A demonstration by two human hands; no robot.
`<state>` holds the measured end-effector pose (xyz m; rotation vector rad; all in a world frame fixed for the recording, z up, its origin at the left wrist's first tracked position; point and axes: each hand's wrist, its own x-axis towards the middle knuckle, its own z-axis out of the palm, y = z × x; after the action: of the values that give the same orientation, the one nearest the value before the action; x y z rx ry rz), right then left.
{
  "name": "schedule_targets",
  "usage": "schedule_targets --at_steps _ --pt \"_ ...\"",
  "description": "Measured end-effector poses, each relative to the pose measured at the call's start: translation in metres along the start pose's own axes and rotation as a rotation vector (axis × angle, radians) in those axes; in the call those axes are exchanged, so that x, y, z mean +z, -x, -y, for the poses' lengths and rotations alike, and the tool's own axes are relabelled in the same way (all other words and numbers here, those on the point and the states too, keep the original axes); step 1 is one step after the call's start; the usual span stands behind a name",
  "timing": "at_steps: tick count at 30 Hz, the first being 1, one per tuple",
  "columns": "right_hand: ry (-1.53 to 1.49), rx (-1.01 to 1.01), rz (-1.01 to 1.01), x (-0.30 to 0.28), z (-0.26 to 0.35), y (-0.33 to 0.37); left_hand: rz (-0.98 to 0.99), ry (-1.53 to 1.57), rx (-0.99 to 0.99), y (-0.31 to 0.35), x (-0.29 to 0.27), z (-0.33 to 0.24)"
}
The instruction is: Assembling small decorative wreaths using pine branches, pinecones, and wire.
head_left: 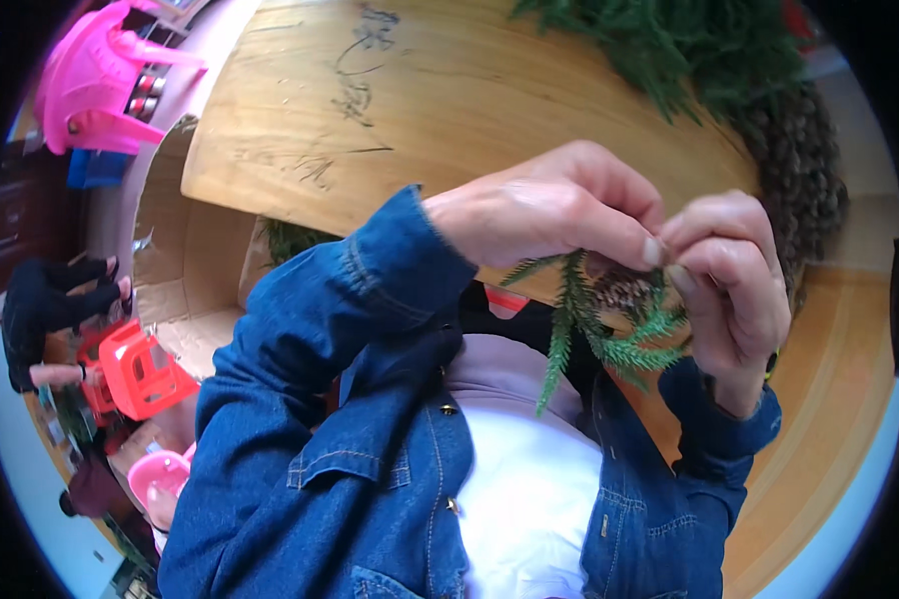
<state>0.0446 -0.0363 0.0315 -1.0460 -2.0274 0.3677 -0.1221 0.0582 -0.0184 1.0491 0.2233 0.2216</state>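
Head view, from my remote feed, reading left to right. Far left: a bright pink plastic chair (85, 75) and, below it, a bent person in dark clothing (40, 324); beside them a red plastic stool (150, 369). Next, an open cardboard box (195, 265), near edge of the tabletop (469, 120), with some greenery (292, 240) showing at its right. Dark scribbled marks on the wood.

At centre-right, the left hand (579, 210) pinches thumb to fingers at the top of a green sprig (566, 324). The sprig hangs below the fingertips, in front of the wearer's body, a small brown pine cone (624, 293) among its needles. Right hand (734, 270) pinches the same top end; I cannot make out what lies between the tips.

Upper right: a heap of green foliage (689, 45) on the tabletop, then a dark brown mass of cones (799, 170) at its right end.
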Motion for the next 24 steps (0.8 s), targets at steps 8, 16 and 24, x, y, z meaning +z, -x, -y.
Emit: schedule_targets --at_steps 8,16,24 --pt "0.077 0.206 0.117 -0.014 0.001 0.002 0.06 0.084 -0.115 -0.004 0.002 -0.004" --pt "0.133 0.142 0.166 -0.021 -0.015 0.011 -0.041 -0.142 -0.208 -0.005 0.004 -0.002" --pt "0.091 0.168 0.136 -0.021 -0.021 0.018 -0.115 -0.415 0.098 -0.013 0.011 0.013"
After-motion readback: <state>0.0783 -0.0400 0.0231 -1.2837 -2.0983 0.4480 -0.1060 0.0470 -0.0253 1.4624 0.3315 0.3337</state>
